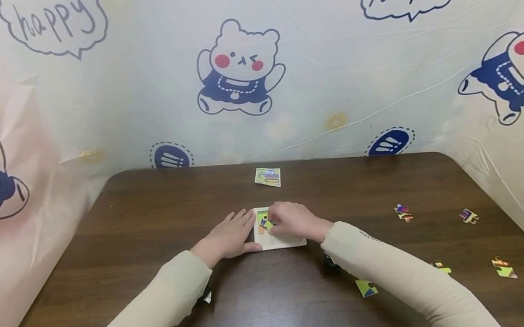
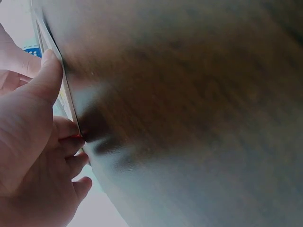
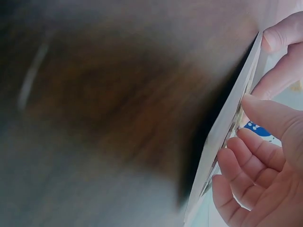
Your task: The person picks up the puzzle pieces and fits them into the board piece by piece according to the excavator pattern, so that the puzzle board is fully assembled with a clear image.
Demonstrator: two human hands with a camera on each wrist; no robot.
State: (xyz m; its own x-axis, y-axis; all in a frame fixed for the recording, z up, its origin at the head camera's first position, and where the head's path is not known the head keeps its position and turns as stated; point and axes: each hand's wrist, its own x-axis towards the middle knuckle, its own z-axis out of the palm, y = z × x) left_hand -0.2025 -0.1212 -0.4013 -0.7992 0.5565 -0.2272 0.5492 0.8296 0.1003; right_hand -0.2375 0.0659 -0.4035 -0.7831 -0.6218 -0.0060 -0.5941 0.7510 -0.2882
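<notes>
A white puzzle tray (image 1: 282,244) lies on the table in front of me, with colourful puzzle pieces (image 1: 263,224) in its left part. My left hand (image 1: 233,236) rests flat against the tray's left side, fingers straight, thumb at the near left corner. Over the tray, my right hand (image 1: 294,220) pinches at a puzzle piece with thumb and curled fingers; the hand hides most of the tray's right part. In the right wrist view the thumb and fingertips of the right hand (image 3: 265,161) meet the tray (image 3: 222,127) from above. The left wrist view shows the left hand (image 2: 42,137) at its edge.
A picture card (image 1: 267,177) lies beyond the tray. Loose puzzle pieces lie to the right, among them one (image 1: 403,213), another (image 1: 469,216), one near the edge (image 1: 504,267) and one beside the right sleeve (image 1: 367,288). Patterned cloth (image 1: 248,132) hangs behind the brown table (image 1: 159,215).
</notes>
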